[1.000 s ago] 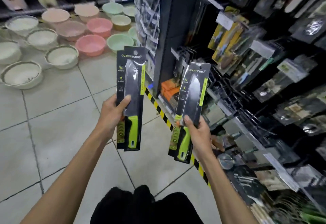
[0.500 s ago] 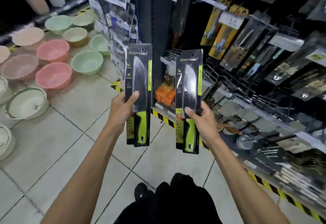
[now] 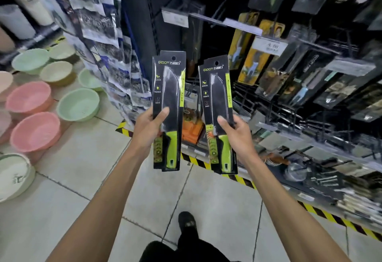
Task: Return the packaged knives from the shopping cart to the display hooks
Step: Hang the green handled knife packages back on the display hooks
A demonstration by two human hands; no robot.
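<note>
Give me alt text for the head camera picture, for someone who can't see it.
The left hand holds the left knife pack upright, the right hand the right knife pack, before a rack of hanging tools. Pink and green basins sit on the floor at left.

Packaged knives: 2, both at frame centre, the left packaged knife (image 3: 169, 88) and the right packaged knife (image 3: 219, 96). Hands: 2, the left hand (image 3: 147, 129) and the right hand (image 3: 237, 135), each gripping one knife. Basins on the floor (image 3: 82, 168), left of frame: 3 green basins (image 3: 78, 104), 2 cream basins (image 3: 56, 72), 2 whole pink basins (image 3: 36, 131), 1 white basin (image 3: 14, 179). More basins are cut off by the left edge. Lower centre: 1 black shoe (image 3: 187, 223).
</note>
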